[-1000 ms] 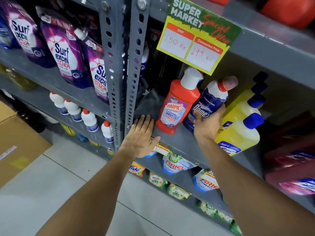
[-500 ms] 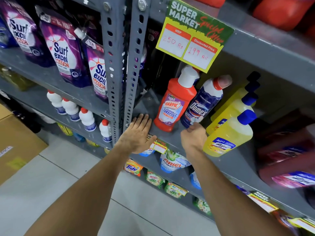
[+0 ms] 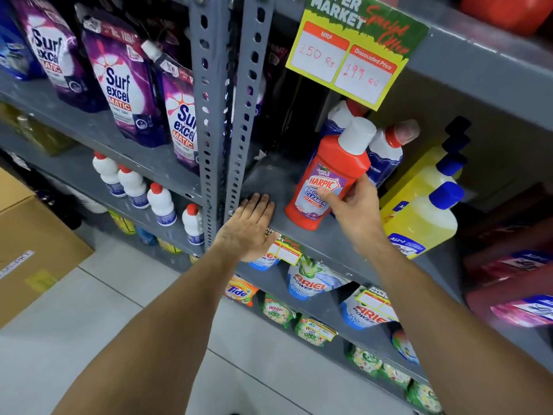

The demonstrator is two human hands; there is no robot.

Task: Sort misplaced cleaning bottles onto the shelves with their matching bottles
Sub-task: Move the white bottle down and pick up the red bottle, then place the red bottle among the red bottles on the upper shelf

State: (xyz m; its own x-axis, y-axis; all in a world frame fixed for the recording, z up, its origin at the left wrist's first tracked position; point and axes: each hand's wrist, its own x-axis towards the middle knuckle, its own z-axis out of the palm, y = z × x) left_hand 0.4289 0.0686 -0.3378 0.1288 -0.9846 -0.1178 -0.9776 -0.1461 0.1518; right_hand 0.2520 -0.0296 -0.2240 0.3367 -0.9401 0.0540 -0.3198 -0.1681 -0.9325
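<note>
A red Harpic bottle (image 3: pixel 324 178) with a white cap stands tilted on the grey shelf (image 3: pixel 269 181). My right hand (image 3: pixel 353 205) grips its lower right side, thumb across the label. Right behind it stand two blue Domex bottles (image 3: pixel 386 154) with white necks and red caps. A row of yellow bottles (image 3: pixel 422 217) with blue caps lies to the right. My left hand (image 3: pixel 251 229) rests flat and open on the shelf's front edge, left of the Harpic bottle.
Two perforated grey uprights (image 3: pixel 230 115) divide the shelving. Purple Surf Excel pouches (image 3: pixel 119 91) fill the left shelf, small white bottles (image 3: pixel 161 202) the one below. A price sign (image 3: pixel 347 52) hangs above. Detergent packs (image 3: pixel 308 280) sit lower. A cardboard box (image 3: pixel 33 241) stands on the floor at left.
My right hand let go of the blue Domex bottle, drew back, then took hold of the red Harpic bottle. My left hand stayed flat on the shelf edge.
</note>
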